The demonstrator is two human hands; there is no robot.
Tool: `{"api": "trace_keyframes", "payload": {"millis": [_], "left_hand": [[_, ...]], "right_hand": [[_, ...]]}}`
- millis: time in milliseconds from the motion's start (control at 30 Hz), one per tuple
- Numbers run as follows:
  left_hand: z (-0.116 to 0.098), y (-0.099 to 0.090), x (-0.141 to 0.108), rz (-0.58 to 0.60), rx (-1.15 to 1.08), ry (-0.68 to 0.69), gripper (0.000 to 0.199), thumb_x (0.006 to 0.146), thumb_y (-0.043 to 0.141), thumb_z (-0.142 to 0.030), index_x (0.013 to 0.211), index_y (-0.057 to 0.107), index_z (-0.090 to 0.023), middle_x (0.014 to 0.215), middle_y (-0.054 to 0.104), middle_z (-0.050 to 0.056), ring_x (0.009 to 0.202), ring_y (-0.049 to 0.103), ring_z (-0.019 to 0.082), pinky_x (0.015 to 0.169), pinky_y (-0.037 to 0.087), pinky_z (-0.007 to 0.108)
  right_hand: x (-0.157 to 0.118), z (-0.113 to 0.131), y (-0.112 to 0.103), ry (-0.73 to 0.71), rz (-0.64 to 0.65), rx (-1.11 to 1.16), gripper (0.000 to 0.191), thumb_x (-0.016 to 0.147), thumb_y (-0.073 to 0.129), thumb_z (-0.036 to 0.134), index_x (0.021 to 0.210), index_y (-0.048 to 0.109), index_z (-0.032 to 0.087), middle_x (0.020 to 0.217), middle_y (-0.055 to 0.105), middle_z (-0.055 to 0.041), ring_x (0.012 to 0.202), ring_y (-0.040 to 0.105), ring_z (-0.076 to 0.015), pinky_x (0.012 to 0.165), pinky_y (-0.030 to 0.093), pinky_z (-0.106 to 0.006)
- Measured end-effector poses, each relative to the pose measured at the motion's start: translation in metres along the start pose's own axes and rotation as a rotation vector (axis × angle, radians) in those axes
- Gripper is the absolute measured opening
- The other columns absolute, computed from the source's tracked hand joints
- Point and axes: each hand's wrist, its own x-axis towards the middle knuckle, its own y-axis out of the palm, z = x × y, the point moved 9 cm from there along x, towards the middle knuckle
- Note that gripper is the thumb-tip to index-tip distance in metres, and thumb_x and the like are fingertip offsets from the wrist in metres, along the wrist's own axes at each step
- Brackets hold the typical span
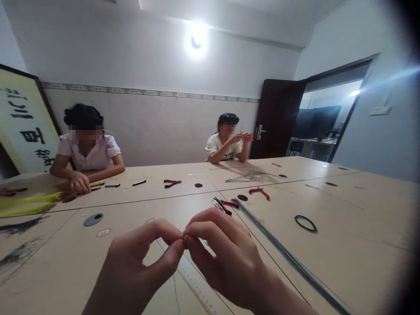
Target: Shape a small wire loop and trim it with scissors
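Both hands meet in front of me above the table, fingertips pressed together. My left hand (141,258) is closed in a pinch between thumb and index finger. My right hand (226,253) pinches at the same spot, its other fingers curled. A tiny bit of thin wire (186,238) shows between the fingertips; most of it is covered by them. Beneath my hands lies a pale ruler (197,280), with a thin dark strand (176,291) beside it. Red-handled pliers (226,204) rest just beyond my right hand, at the top of a long wire bundle (278,240).
More red-handled pliers (260,192) and a black ring (306,223) lie to the right. A grey grommet (93,219) and a small label (103,232) are on the left. Two people sit across the table, with pliers (172,183) and loose wires (247,176) near them.
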Motion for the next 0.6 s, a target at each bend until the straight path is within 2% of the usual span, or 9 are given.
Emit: {"api": "trace_keyframes", "payload": {"millis": [133,267,467,600], "left_hand": [[0.001,0.003,-0.001,0.010,-0.068,-0.046,0.018,0.073,0.062,-0.013,0.058,0.064,-0.023,0.056,0.066,-0.007,0.055,0.061,0.009,0.054,0.048,0.015],[0.005,0.006,0.002,0.011,-0.180,-0.114,0.018,0.071,0.061,-0.012,0.056,0.063,-0.021,0.055,0.065,-0.005,0.056,0.058,0.010,0.054,0.047,0.018],[0.019,0.007,0.001,0.012,-0.369,-0.287,0.018,0.078,0.063,-0.015,0.062,0.065,-0.021,0.063,0.071,-0.004,0.056,0.058,0.008,0.054,0.048,0.016],[0.019,0.010,0.000,0.054,-0.407,-0.285,0.019,0.081,0.064,-0.019,0.061,0.066,-0.020,0.060,0.068,-0.003,0.057,0.058,0.008,0.057,0.048,0.017]], "right_hand": [[0.000,0.001,0.001,-0.040,0.029,-0.036,0.012,0.089,0.054,0.004,0.082,0.058,0.013,0.074,0.060,-0.0046,0.066,0.053,-0.0135,0.059,0.045,-0.027],[0.001,-0.006,0.000,-0.011,0.040,-0.023,0.013,0.091,0.051,0.005,0.083,0.055,0.014,0.076,0.060,-0.0035,0.069,0.054,-0.0126,0.061,0.045,-0.026],[-0.001,-0.024,-0.002,0.171,0.033,0.032,0.014,0.095,0.046,0.009,0.086,0.053,0.019,0.075,0.059,0.0018,0.065,0.056,-0.0085,0.060,0.044,-0.021],[-0.002,-0.033,0.005,0.268,0.098,0.153,0.010,0.094,0.054,0.016,0.088,0.057,0.022,0.079,0.063,0.0040,0.070,0.060,-0.0084,0.063,0.048,-0.019]]}}
